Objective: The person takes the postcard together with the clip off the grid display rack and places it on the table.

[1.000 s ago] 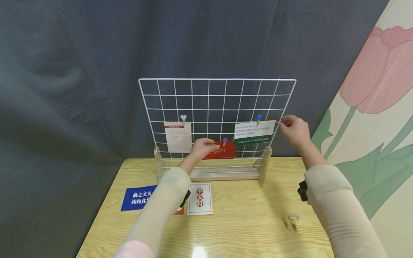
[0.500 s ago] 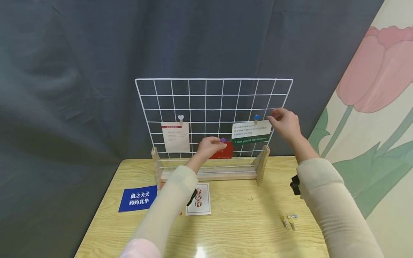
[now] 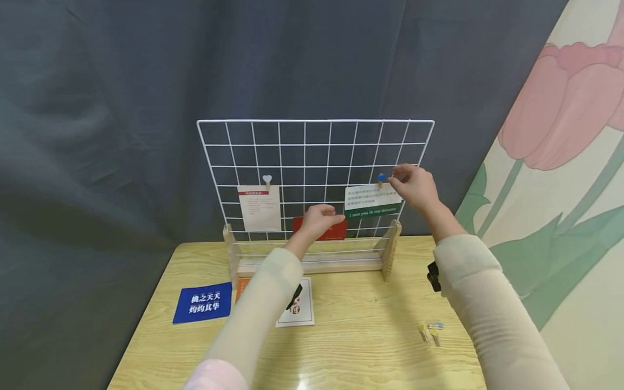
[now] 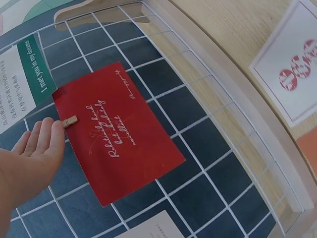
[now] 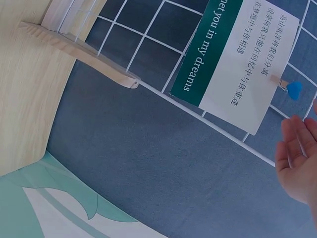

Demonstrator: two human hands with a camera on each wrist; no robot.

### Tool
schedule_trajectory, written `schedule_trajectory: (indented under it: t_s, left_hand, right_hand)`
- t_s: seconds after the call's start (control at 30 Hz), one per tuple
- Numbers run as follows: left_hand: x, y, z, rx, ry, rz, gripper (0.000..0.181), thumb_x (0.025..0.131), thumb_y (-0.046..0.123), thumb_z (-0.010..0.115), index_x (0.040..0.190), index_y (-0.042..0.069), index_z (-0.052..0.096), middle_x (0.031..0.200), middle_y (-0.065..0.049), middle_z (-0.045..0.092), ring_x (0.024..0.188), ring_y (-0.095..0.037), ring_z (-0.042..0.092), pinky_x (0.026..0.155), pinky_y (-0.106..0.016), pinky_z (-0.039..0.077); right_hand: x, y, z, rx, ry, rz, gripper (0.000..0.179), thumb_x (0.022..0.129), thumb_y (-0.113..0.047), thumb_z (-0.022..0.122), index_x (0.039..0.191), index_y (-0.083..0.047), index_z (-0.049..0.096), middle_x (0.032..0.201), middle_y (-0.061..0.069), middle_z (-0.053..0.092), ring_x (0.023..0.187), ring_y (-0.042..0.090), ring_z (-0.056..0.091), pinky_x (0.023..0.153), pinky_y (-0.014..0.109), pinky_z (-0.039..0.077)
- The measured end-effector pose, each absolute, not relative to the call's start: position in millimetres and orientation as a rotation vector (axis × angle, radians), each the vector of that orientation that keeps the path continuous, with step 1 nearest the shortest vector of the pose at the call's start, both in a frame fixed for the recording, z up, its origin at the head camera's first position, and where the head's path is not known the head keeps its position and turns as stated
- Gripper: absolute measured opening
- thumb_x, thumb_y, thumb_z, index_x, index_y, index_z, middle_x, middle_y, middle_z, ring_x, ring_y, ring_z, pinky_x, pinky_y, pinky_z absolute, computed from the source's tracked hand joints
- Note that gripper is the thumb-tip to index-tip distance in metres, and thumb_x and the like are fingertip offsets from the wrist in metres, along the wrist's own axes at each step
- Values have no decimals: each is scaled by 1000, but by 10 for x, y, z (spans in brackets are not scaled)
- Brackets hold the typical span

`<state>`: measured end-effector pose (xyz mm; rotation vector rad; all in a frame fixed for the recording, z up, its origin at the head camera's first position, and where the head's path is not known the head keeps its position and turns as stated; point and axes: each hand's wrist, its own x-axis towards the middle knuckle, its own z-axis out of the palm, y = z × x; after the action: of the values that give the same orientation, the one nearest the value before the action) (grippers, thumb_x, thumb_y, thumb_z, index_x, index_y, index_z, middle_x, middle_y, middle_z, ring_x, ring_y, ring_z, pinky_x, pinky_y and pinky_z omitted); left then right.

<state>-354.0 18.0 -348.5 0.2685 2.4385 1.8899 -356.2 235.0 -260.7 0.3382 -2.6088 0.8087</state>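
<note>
In the head view, my left hand (image 3: pixel 316 223) is at the purple heart clothespin on the red card (image 4: pixel 119 134), its thumb and fingers about the heart. The clothespin's wooden end (image 4: pixel 71 121) shows past my fingertips in the left wrist view; the thumb is hidden there. My right hand (image 3: pixel 415 187) is raised beside the blue heart clothespin (image 5: pixel 294 90), a small gap from it in the right wrist view, holding nothing. That clothespin fastens a white-and-green card (image 5: pixel 233 64) to the white wire grid (image 3: pixel 317 145).
Left on the grid, a white heart clothespin (image 3: pixel 267 179) holds a white card (image 3: pixel 260 211). Wooden feet (image 3: pixel 390 252) support the grid. On the table lie a blue card (image 3: pixel 203 303), an orange card (image 3: pixel 241 285), a white card with red seals (image 3: pixel 304 311) and several loose clothespins (image 3: pixel 435 336).
My left hand has moved right along the red card to its purple clothespin. From the grid's right edge, my right hand has shifted left to beside the blue clothespin. The view has turned slightly right.
</note>
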Motion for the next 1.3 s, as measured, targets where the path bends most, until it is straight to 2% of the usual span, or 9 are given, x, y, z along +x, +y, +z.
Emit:
schedule_trajectory:
  t_s: [0.27,0.53,0.8,1.03,1.3]
  left_hand:
    - [-3581,242,-3485,185,2420,1928,49,76,15,66,117,-4,49,114,-16,52,86,-23,56,68,-27,47]
    - [-3592,302,-3506,179,2461,1906,51,74,16,68,117,-4,50,114,-15,52,102,-23,50,82,-28,43]
    - [-3587,346,-3530,154,2458,1901,53,74,16,68,118,-4,48,114,-15,52,103,-23,49,82,-29,43]
    - [-3584,383,-3535,147,2491,1876,52,76,17,66,119,-4,47,116,-13,51,104,-23,49,83,-29,42]
    - [-3592,427,-3514,164,2533,1815,52,79,18,62,123,-4,43,121,-14,48,108,-24,45,86,-29,40]
  right_hand:
    - [-3580,2268,-2594,308,-2710,738,37,85,-21,52,114,2,52,103,21,56,87,31,53,67,42,43]
    - [-3619,2177,-2568,266,-2827,570,45,85,-22,52,123,0,45,113,18,52,81,31,54,62,41,42]
    - [-3673,2109,-2552,223,-2904,444,45,87,-23,47,125,-2,42,116,21,49,90,34,51,65,42,42]
    - [-3696,2071,-2526,219,-2949,361,42,88,-19,43,126,-1,41,110,23,52,81,33,53,61,43,43]
    - [-3699,2040,-2530,248,-2966,314,40,88,-13,38,125,1,40,111,24,51,85,35,53,63,44,45]
